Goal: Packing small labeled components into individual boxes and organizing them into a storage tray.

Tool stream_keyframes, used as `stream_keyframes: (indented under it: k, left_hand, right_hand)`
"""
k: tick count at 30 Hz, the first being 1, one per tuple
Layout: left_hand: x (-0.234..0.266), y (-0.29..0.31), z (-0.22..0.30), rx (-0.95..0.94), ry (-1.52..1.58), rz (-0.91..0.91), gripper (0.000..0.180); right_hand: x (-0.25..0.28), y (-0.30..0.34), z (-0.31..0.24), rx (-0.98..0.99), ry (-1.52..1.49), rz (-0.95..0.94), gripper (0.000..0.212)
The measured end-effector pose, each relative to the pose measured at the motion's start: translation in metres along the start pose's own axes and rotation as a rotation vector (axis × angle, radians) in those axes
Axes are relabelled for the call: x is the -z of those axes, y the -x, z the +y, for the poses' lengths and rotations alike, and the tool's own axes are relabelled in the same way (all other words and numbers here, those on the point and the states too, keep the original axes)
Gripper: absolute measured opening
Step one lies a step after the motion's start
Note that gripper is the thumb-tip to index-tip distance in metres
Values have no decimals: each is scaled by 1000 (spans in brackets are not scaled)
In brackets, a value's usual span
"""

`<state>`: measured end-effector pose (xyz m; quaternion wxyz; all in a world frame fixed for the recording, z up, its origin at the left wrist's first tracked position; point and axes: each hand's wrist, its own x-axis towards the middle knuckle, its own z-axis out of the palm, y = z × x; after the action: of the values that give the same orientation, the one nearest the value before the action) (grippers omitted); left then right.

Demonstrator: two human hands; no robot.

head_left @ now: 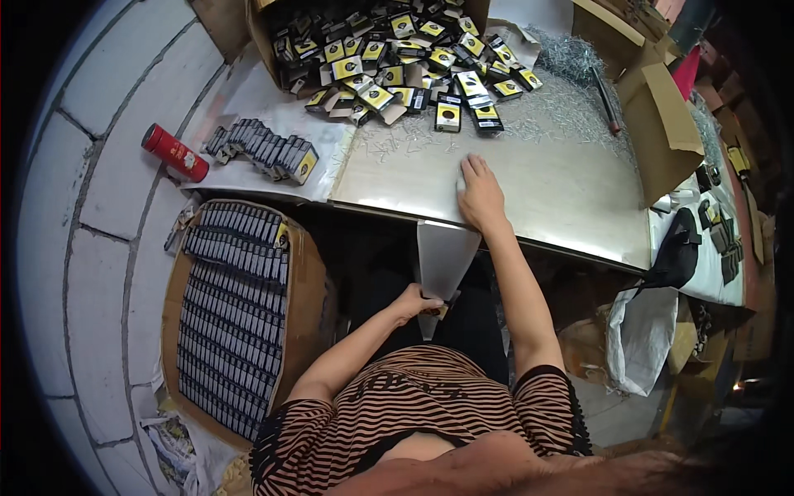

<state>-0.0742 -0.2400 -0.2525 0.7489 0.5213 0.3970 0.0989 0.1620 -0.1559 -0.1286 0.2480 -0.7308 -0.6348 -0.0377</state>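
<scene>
My right hand (481, 197) lies palm down on the metal tabletop (397, 178), near its front edge, with its fingers stretched forward. What may lie under the palm is hidden. A grey metal chute (445, 258) slopes from that edge toward my lap. By its lower end, my left hand (408, 304) is closed round a small box (438, 311), mostly covered by the fingers. Beyond my right hand stand small black-and-yellow boxes (448, 113), in front of a large heap of the same boxes (389, 50).
To the left, a carton (308, 289) holds tight rows of small dark boxes. A curved row of boxes (263, 149) and a red canister (175, 153) stand on the left tabletop. Small clear pieces (571, 116) litter the back right, beside a dark rod (605, 101) and cardboard flaps (662, 124).
</scene>
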Motion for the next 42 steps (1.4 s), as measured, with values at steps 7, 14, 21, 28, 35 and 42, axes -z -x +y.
stream_keyframes:
  k: [7,14,21,28,35,42]
  left_hand:
    - [6,20,4,74,211,-115,32]
    - [19,28,1,67,390,-319,54]
    - [23,28,-2,13,425,-391,61]
    - [19,25,-38,95,209,-247,30]
    - [14,64,-5,-25,246,-132,30]
    - [-9,95,74,-710,-437,282,45]
  right_hand:
    - [35,22,-11,-162,-597,28,38]
    - [52,92,-90,6,-121,-99,49]
    - [61,152,-78,-79,-554,-111,50]
    - [33,181,-91,-168,-420,-588,25]
    - [63,177,-81,-209,-445,-393,24]
    - [74,159,-95,-195,-694,-424,20]
